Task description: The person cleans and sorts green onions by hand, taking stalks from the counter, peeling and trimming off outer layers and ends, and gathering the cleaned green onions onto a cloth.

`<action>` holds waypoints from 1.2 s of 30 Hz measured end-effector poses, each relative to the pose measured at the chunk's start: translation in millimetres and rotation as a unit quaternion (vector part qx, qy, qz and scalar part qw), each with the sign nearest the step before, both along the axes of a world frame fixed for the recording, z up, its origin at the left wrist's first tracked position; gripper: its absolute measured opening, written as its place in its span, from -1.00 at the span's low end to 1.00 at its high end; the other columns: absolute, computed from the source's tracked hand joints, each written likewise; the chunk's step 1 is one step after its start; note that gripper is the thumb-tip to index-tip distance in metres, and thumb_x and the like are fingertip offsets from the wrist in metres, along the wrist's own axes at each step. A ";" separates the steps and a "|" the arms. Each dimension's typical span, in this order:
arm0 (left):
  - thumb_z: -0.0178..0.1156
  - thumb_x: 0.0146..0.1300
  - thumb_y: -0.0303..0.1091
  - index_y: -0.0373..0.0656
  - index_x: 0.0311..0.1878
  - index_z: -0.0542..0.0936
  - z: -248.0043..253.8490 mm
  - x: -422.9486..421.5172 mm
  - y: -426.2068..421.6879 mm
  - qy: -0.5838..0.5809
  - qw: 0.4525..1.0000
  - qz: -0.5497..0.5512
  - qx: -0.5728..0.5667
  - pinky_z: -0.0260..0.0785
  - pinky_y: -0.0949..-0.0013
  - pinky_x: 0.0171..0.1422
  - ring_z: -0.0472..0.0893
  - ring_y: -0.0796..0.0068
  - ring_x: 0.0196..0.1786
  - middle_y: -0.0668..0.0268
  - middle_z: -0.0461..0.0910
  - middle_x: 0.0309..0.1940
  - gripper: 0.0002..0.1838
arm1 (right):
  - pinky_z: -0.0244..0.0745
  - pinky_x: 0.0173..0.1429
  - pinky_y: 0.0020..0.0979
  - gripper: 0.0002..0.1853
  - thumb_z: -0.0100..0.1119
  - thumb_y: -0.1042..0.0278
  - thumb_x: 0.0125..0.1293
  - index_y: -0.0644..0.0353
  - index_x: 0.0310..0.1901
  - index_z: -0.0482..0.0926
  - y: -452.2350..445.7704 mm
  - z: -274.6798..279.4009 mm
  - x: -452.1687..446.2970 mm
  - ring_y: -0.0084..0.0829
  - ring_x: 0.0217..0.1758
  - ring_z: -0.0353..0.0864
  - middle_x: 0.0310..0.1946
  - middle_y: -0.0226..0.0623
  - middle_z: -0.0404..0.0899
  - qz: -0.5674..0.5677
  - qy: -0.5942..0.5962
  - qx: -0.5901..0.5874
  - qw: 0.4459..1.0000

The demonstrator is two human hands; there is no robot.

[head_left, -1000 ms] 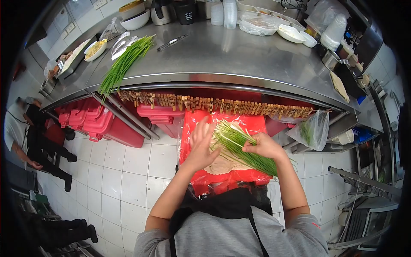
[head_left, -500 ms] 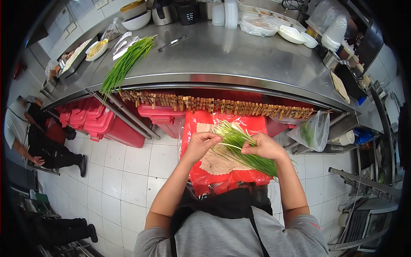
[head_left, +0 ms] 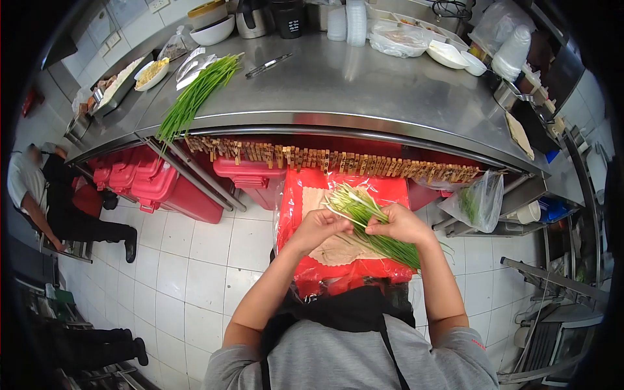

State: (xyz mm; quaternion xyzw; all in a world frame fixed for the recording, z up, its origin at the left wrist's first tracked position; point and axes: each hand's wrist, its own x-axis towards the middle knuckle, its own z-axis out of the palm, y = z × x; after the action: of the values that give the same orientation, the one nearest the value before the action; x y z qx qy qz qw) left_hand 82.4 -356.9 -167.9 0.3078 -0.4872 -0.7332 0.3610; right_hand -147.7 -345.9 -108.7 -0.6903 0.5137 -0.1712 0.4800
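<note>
A bunch of chives (head_left: 364,209) lies slantwise over a tan cloth or paper (head_left: 344,252), pale stem ends toward the counter and green leaves toward the lower right. Beneath is a red plastic-wrapped surface (head_left: 416,190) in front of my body. My left hand (head_left: 322,229) is closed in a pinch at a pale stalk on the left side of the bunch. Close beside it, my right hand (head_left: 400,226) pinches chive stalks with thumb and forefinger. The fingertips hide how many stalks each hand grips.
A steel counter (head_left: 338,81) holds another chive bunch (head_left: 201,94), a pen (head_left: 268,66), and bowls. Wooden clothespins (head_left: 338,160) line its underside. Red lidded bins (head_left: 156,185) stand below; a plastic bag of greens (head_left: 473,207) hangs right. A person (head_left: 58,201) is at left.
My left hand has moved right and slightly down, closer to my right hand. My right hand has hardly moved. The person at left has shifted slightly, lowering an arm.
</note>
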 end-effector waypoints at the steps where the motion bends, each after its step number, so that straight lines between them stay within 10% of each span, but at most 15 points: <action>1: 0.19 0.27 -0.33 -0.33 -0.21 0.62 -0.4 1.6 -4.2 -0.028 1.000 0.004 -0.011 0.46 0.44 -0.07 0.62 0.54 -0.28 0.25 0.65 -0.38 -0.78 | 0.44 -0.21 -0.44 -0.85 0.33 0.32 0.09 0.20 -0.37 0.66 0.6 0.5 0.3 -0.56 -0.41 0.54 -0.51 -0.31 0.63 -0.001 0.002 -0.004 1.000; 15: 0.10 0.33 -0.27 -0.37 -0.18 0.62 -19.7 46.8 -19.1 -0.274 0.946 0.116 -0.126 0.36 0.46 0.11 0.60 0.38 -0.12 0.17 0.64 -0.20 -0.70 | 0.43 -0.19 -0.47 -0.86 0.33 0.36 0.10 0.23 -0.36 0.65 3.1 6.1 -13.5 -0.64 -0.38 0.53 -0.49 -0.37 0.64 0.002 0.034 -0.024 0.999; 21: 0.21 0.26 -0.28 -0.26 -0.27 0.68 9.4 -3.2 6.5 -0.028 0.999 0.026 0.011 0.35 0.45 0.06 0.57 0.58 -0.15 0.30 0.66 -0.29 -0.78 | 0.43 -0.18 -0.47 -0.87 0.32 0.36 0.11 0.22 -0.36 0.65 1.6 5.2 -0.1 -0.64 -0.38 0.52 -0.50 -0.38 0.64 0.011 0.026 -0.008 1.000; 36: 0.08 0.34 -0.23 -0.31 -0.23 0.63 2.5 49.5 -24.4 -0.176 0.975 0.125 -0.051 0.33 0.39 0.13 0.57 0.45 -0.08 0.21 0.66 -0.31 -0.70 | 0.44 -0.17 -0.38 -0.83 0.33 0.27 0.08 0.17 -0.35 0.67 2.4 1.4 -6.6 -0.46 -0.38 0.58 -0.48 -0.22 0.64 0.016 0.013 -0.010 1.000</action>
State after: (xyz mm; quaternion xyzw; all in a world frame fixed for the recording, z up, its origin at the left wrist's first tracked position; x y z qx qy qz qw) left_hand 131.9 -381.3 -165.4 0.4719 -0.5376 -0.5905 0.3737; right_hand -154.4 -343.5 -107.3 -0.7053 0.5073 -0.1594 0.4688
